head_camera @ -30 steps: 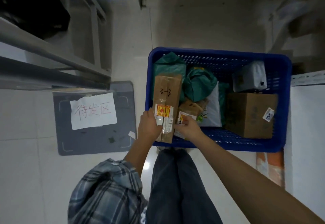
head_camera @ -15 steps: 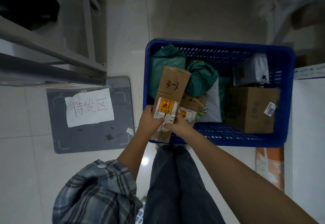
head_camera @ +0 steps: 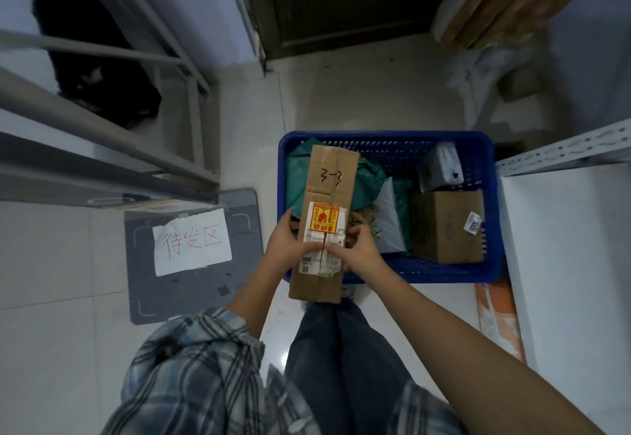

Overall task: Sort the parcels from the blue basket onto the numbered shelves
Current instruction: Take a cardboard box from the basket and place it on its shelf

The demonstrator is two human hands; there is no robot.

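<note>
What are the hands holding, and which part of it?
Both hands hold the long cardboard parcel marked 3-3. The left hand grips its left edge and the right hand its right edge, at the lower half by the white label.

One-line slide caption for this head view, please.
Both hands, left hand and right hand, grip a long cardboard parcel marked 3-3 above the blue basket of parcels.

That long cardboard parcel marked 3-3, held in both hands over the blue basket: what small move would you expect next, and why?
Probably lifting the long cardboard parcel clear of the blue basket and turning toward the shelves. The left hand and right hand each grip a side, its near end already overhangs the basket rim, and the handwritten 3-3 faces up, likely naming its shelf.
</note>
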